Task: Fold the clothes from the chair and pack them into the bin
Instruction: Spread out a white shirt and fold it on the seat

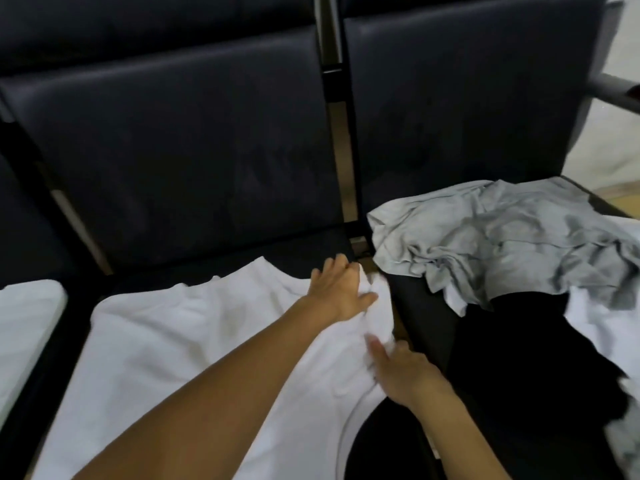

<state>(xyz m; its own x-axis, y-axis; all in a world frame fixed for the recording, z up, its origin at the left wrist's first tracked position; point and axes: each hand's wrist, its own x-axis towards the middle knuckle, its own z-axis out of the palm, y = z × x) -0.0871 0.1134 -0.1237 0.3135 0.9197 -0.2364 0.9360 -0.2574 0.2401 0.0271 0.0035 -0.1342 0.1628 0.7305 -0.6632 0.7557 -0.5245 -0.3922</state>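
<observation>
A white T-shirt point(194, 344) lies spread flat on the middle dark seat point(291, 254). My left hand point(337, 292) grips a bunched part of the shirt at its right edge, near the gap between seats. Just below it, my right hand point(398, 368) holds the same bunched white fabric, index finger stretched along it. On the right seat lies a crumpled grey garment point(502, 240), with a black garment point(519, 358) in front of it and white cloth point(602, 317) at the far right. No bin is in view.
Dark padded backrests point(180, 150) rise behind the seats, with a metal frame bar point(341, 133) between them. Another white cloth point(24, 327) lies on the left seat. An armrest point(616, 91) and pale floor point(595, 157) show at the right.
</observation>
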